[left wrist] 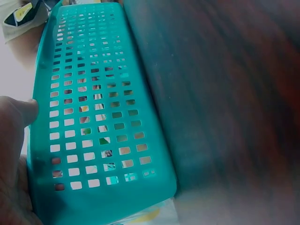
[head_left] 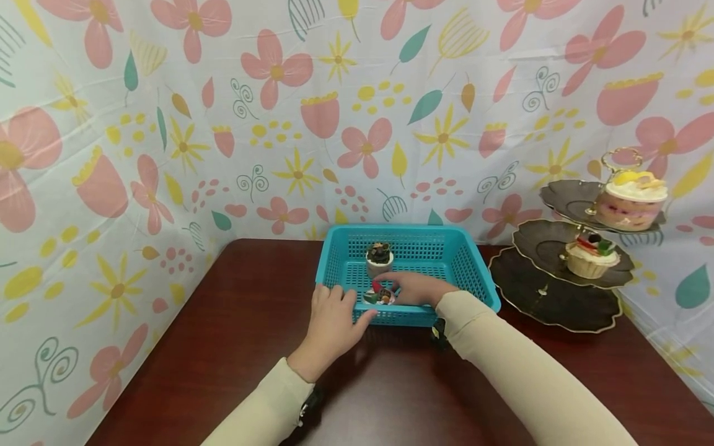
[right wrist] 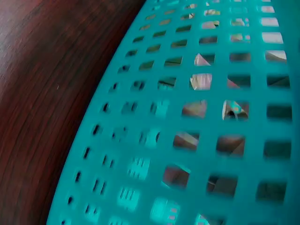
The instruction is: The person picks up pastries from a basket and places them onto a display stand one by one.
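My left hand holds the front left corner of a blue plastic basket. Its thumb lies along the front rim, which the left wrist view shows beside the perforated basket wall. Reaching over that rim, my right hand has its fingertips curled around a small cake topped in red, green and brown. The front rim hides the cake's lower part. Behind it in the basket stands a cupcake with dark topping. In the right wrist view, the basket's wall covers most of the scene.
At the right stands a three-tier dark stand with wavy gold edges. A fruit-topped cream cake sits on its top tier, a cupcake on the middle one. The basket rests on a dark red wooden table before a flowered cloth.
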Demonstrator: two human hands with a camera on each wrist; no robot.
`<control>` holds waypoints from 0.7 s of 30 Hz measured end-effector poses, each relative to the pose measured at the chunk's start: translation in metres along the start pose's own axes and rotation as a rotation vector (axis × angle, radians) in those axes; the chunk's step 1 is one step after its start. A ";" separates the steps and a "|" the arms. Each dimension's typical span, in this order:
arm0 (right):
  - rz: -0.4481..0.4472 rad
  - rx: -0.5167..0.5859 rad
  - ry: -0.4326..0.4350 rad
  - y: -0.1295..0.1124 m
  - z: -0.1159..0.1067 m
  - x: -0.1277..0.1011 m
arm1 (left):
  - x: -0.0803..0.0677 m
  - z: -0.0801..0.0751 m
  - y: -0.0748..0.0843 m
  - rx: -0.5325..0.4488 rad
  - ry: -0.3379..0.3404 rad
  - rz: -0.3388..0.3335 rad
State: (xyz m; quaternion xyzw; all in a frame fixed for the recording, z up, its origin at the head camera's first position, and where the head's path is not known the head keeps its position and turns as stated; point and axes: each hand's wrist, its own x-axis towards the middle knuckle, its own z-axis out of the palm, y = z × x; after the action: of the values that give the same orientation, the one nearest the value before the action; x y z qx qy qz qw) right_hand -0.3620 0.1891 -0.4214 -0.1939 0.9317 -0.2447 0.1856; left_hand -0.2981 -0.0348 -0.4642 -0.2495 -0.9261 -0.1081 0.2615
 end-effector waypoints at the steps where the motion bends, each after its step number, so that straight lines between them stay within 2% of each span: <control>1: 0.002 -0.017 0.004 -0.002 0.001 0.002 | 0.000 0.000 0.000 0.000 0.002 0.001; 12: 0.029 -0.001 -0.003 -0.004 0.006 0.017 | 0.001 -0.006 0.003 -0.012 -0.021 -0.004; 21: -0.012 -0.039 0.026 -0.004 0.007 0.016 | 0.000 -0.005 0.003 -0.015 -0.028 -0.011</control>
State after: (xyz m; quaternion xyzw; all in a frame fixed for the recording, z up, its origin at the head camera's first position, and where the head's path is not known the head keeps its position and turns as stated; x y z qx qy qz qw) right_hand -0.3716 0.1762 -0.4288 -0.1997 0.9375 -0.2300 0.1683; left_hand -0.2942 -0.0341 -0.4596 -0.2479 -0.9302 -0.1129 0.2461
